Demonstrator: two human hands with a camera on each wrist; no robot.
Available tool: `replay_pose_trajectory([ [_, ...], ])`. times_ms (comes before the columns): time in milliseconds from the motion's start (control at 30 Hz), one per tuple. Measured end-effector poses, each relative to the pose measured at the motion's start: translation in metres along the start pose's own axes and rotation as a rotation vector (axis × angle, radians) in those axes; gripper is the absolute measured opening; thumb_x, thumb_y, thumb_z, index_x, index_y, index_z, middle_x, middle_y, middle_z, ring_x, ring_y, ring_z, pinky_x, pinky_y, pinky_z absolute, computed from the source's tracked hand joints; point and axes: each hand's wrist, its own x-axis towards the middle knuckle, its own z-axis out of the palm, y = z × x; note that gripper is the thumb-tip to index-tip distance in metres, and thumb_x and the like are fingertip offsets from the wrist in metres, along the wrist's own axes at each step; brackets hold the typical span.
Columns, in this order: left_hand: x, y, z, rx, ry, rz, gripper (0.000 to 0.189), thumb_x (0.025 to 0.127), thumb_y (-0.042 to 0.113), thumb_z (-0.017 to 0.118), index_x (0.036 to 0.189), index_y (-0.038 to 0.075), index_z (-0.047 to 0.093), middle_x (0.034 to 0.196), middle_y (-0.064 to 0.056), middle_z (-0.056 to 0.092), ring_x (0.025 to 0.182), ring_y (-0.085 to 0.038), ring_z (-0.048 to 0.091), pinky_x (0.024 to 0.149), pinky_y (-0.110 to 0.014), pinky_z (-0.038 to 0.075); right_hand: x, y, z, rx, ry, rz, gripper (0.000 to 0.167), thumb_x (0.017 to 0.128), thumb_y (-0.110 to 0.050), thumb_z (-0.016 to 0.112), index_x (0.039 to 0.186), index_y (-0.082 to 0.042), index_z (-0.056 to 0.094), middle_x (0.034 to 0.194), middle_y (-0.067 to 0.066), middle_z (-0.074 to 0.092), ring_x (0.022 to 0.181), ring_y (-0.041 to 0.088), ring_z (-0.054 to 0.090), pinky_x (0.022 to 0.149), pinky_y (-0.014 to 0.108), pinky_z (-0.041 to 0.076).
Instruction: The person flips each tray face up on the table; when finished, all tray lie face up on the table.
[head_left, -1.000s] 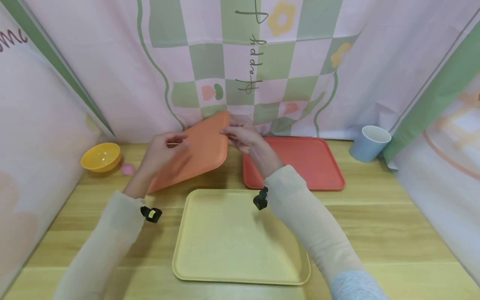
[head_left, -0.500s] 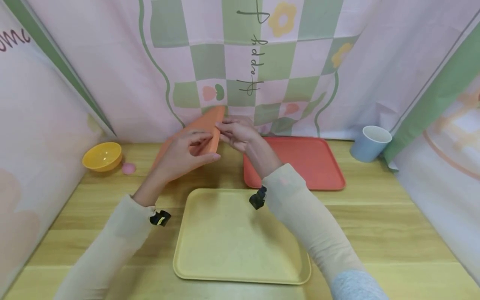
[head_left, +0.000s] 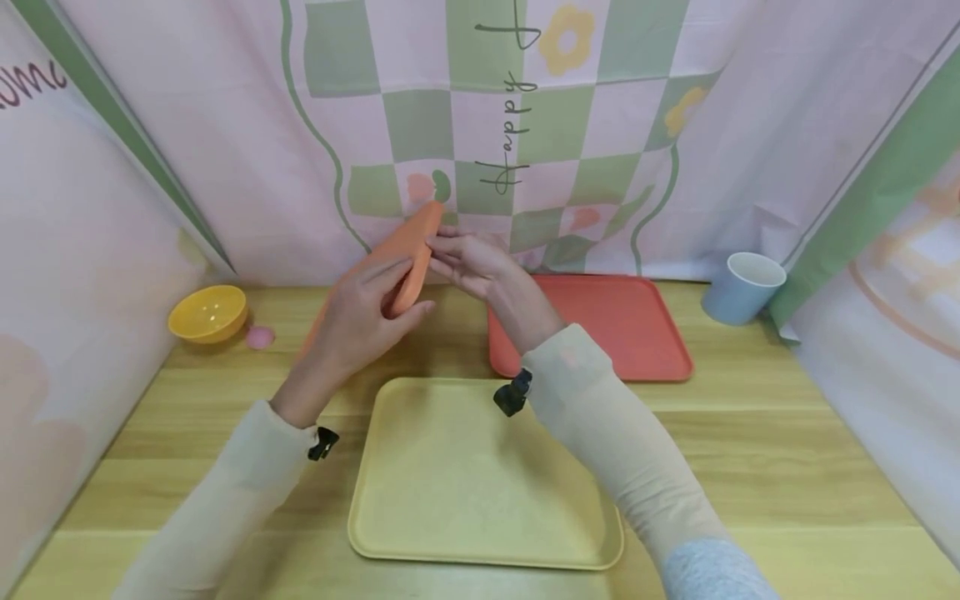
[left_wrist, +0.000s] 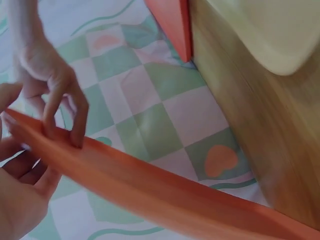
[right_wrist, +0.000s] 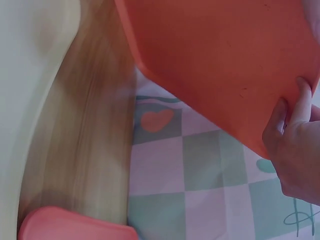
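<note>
An orange tray (head_left: 405, 237) is held up on a steep tilt at the back left of the table, its right end raised higher. My left hand (head_left: 356, 317) grips its near long side close to the raised end, fingers over the rim and thumb apart below. At the raised corner my right hand (head_left: 480, 265) pinches the edge between thumb and fingers. In the left wrist view both hands meet the rim of the orange tray (left_wrist: 145, 182) near one end. The right wrist view shows the flat face of the orange tray (right_wrist: 215, 60), with the right hand (right_wrist: 295, 150) at its edge.
A yellow tray (head_left: 480, 475) lies in front and a red tray (head_left: 600, 325) behind it to the right. A blue cup (head_left: 742, 287) stands far right. On the left are a yellow bowl (head_left: 208, 315) and a small pink object (head_left: 260, 337). A printed cloth (head_left: 420, 125) hangs behind.
The left hand has come right and taken hold of the orange tray's side. The tray has turned from showing its broad face to nearly edge-on. The right hand has shifted slightly left.
</note>
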Motion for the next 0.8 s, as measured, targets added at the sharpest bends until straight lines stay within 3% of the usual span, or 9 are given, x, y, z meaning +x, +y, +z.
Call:
replay_pose_trajectory([
  [167,-0.004,-0.002,0.005,0.007,0.124,0.023,0.048,0.092,0.013,0.076,0.131,-0.009,0.062,0.117,-0.024,0.069,0.098,-0.037,0.067,0.087,-0.051,0.053,-0.001,-0.002,0.010,0.018,-0.027,-0.018,0.050,0.105,0.008,0.043,0.154,0.002,0.036,0.152,0.021,0.045,0.139,0.029,0.045,0.102,0.031,0.046],
  [233,-0.005,-0.003,0.007,0.002,0.171,0.015,0.047,0.094,0.012,0.073,0.134,-0.008,0.060,0.119,-0.025,0.068,0.103,-0.039,0.067,0.089,-0.052,0.053,-0.001,-0.003,0.016,0.021,-0.023,-0.024,0.050,0.105,0.008,0.044,0.154,0.002,0.037,0.151,0.020,0.046,0.138,0.029,0.047,0.103,0.031,0.046],
  [333,-0.005,-0.003,0.009,0.038,0.250,-0.010,0.045,0.098,0.013,0.069,0.137,-0.007,0.058,0.115,-0.026,0.068,0.095,-0.039,0.067,0.080,-0.052,0.055,0.000,-0.003,0.023,0.005,-0.019,-0.042,0.049,0.104,0.007,0.045,0.153,0.003,0.038,0.150,0.022,0.047,0.137,0.029,0.048,0.104,0.031,0.045],
  [500,-0.006,-0.004,0.008,0.129,0.368,-0.064,0.047,0.105,0.030,0.058,0.131,-0.009,0.063,0.104,-0.028,0.071,0.086,-0.042,0.069,0.069,-0.054,0.056,0.000,-0.001,0.029,-0.041,-0.021,-0.036,0.045,0.105,0.004,0.049,0.149,0.008,0.042,0.146,0.025,0.050,0.136,0.031,0.050,0.103,0.033,0.046],
  [633,-0.005,-0.007,0.004,0.141,0.411,-0.096,0.060,0.108,0.043,0.047,0.126,-0.011,0.064,0.097,-0.028,0.070,0.077,-0.042,0.067,0.065,-0.054,0.055,-0.001,0.004,0.026,-0.056,-0.021,0.001,0.040,0.105,0.003,0.048,0.145,0.010,0.046,0.145,0.027,0.051,0.135,0.034,0.050,0.102,0.036,0.048],
  [800,0.001,-0.012,-0.003,0.135,0.489,-0.174,0.047,0.107,0.033,0.055,0.124,-0.010,0.065,0.086,-0.026,0.068,0.065,-0.038,0.059,0.060,-0.052,0.050,-0.002,0.010,0.018,-0.044,-0.045,0.018,0.043,0.105,0.006,0.046,0.147,0.011,0.041,0.150,0.027,0.044,0.140,0.037,0.043,0.108,0.041,0.043],
])
